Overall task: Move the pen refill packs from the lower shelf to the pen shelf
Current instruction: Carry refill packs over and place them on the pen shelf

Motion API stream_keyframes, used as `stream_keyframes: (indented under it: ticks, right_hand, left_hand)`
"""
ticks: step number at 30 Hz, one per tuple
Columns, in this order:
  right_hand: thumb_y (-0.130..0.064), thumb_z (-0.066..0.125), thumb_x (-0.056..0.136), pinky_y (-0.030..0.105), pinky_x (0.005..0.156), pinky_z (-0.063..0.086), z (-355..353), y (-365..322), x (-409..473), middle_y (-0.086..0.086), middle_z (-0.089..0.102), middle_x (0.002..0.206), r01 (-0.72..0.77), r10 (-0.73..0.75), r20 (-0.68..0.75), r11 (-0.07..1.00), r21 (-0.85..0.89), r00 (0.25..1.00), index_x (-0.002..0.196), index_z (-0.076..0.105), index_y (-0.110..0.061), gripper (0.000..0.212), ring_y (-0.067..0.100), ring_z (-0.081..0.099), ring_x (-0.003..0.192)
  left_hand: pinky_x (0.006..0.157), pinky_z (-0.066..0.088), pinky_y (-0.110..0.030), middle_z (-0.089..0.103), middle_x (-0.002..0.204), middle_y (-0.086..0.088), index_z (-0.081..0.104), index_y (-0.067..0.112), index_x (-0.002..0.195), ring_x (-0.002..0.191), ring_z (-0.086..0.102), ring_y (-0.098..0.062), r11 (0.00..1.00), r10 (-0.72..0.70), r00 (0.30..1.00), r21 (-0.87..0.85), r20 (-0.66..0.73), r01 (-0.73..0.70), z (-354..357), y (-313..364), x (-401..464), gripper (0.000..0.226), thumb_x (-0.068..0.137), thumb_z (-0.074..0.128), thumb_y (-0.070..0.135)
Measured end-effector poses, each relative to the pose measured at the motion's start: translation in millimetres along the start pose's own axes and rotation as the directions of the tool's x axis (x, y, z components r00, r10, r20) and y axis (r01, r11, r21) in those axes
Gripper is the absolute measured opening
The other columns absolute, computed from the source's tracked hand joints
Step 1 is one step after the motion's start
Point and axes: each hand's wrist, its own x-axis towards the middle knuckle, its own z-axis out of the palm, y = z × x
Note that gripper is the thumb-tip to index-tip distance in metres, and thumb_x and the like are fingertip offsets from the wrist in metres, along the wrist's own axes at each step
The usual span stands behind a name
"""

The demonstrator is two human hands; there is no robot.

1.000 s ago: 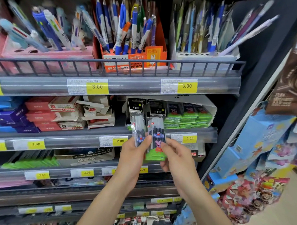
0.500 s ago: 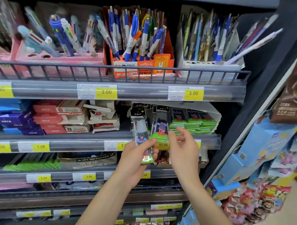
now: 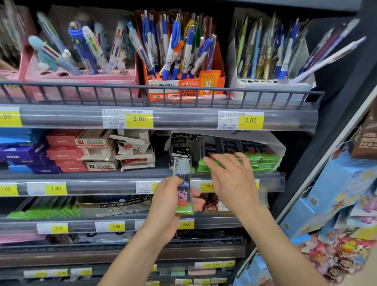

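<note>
Behind the right hand [image 3: 231, 178], blurred, fingers spread, packs [image 3: 259, 159] hide; left hand [image 3: 170, 203] grips one pack [image 3: 183, 194].

One pen refill pack [image 3: 182, 190] stands upright, clear at the top with dark refills showing, a pink cartoon pig and a green band at its foot. It is held in front of the price rail of the shelf [image 3: 118, 176], off any surface. More refill packs [image 3: 255, 159] of the same green-footed kind lie overlapped in a row inside a white open carton [image 3: 278, 146] at the right end of that shelf, leaning back.
</note>
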Motion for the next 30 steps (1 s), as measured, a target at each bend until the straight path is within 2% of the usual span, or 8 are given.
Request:
stream_keyframes:
  ticks: [7,11,15,17,21,27,28,30]
  right_hand:
    - [-0.005,0.075,0.082,0.059,0.095,0.048,11,0,7,0.009,0.074,0.109,-0.070,0.071,0.016,0.997,-0.045,0.997,0.115,0.076,-0.014,0.034,0.034,0.066,0.096]
    - [-0.006,0.073,0.084,0.059,0.096,0.047,16,-2,5,0.010,0.073,0.108,-0.099,0.099,-0.005,0.995,-0.028,0.995,0.115,0.075,-0.013,0.031,0.035,0.065,0.098]
    - [-0.010,0.066,0.089,0.058,0.099,0.043,18,-5,0,0.008,0.071,0.111,-0.106,0.107,-0.053,0.994,0.032,0.993,0.116,0.073,-0.012,0.029,0.034,0.062,0.106]
    - [-0.011,0.064,0.090,0.057,0.101,0.042,18,-8,-2,0.009,0.070,0.114,-0.091,0.096,-0.070,0.993,0.068,0.993,0.117,0.073,-0.012,0.029,0.034,0.061,0.111]
    - [-0.013,0.060,0.091,0.056,0.105,0.041,16,-16,-3,0.009,0.069,0.118,-0.073,0.088,-0.112,0.988,0.133,0.990,0.118,0.073,-0.011,0.029,0.034,0.060,0.119]
    - [-0.027,0.065,0.089,0.054,0.112,0.037,12,-41,-2,0.004,0.071,0.118,0.074,-0.054,-0.091,0.968,0.241,0.994,0.117,0.073,-0.012,0.033,0.027,0.059,0.125]
    - [-0.031,0.066,0.088,0.054,0.112,0.037,13,-44,-2,0.003,0.072,0.119,0.081,-0.067,-0.065,0.965,0.248,0.996,0.118,0.073,-0.012,0.036,0.027,0.059,0.125]
    - [-0.039,0.069,0.086,0.055,0.113,0.036,16,-49,-2,0.001,0.072,0.120,0.082,-0.082,-0.010,0.966,0.245,0.997,0.119,0.074,-0.012,0.043,0.026,0.059,0.127]
  left_hand:
    - [0.071,0.055,-0.030,0.076,0.086,-0.015,0.071,-0.004,0.105,0.076,0.068,-0.021,0.943,0.142,0.985,0.315,-0.098,-0.105,-22,10,6,0.024,0.103,0.058,0.015]
    - [0.049,0.045,-0.006,0.077,0.078,0.008,0.071,0.024,0.107,0.057,0.066,0.005,0.899,0.264,0.953,0.397,-0.151,-0.186,-26,19,18,0.011,0.097,0.075,0.021]
    - [0.050,0.047,-0.014,0.076,0.072,0.005,0.062,0.024,0.116,0.058,0.069,0.001,0.830,0.378,0.903,0.508,-0.207,-0.231,-19,27,40,0.029,0.093,0.080,0.026]
    - [0.055,0.046,-0.024,0.071,0.071,0.003,0.060,0.015,0.111,0.067,0.069,-0.012,0.780,0.427,0.873,0.584,-0.233,-0.225,-13,28,51,0.026,0.095,0.077,0.027]
    - [0.073,0.054,-0.043,0.070,0.082,-0.008,0.068,0.003,0.096,0.084,0.067,-0.031,0.631,0.534,0.825,0.736,-0.184,-0.244,0,28,61,0.026,0.097,0.070,0.029]
    - [0.074,0.048,-0.035,0.076,0.110,-0.011,0.070,0.012,0.125,0.103,0.070,-0.033,0.269,0.627,0.778,0.927,0.036,-0.260,1,21,47,0.031,0.104,0.058,0.031]
    - [0.072,0.047,-0.036,0.076,0.107,-0.012,0.067,0.012,0.128,0.100,0.070,-0.035,0.283,0.623,0.781,0.918,0.044,-0.278,-1,20,46,0.029,0.105,0.056,0.026]
    - [0.076,0.050,-0.036,0.076,0.111,-0.010,0.052,0.014,0.147,0.101,0.070,-0.031,0.458,0.563,0.826,0.833,-0.002,-0.310,-6,23,46,0.041,0.106,0.050,0.015]
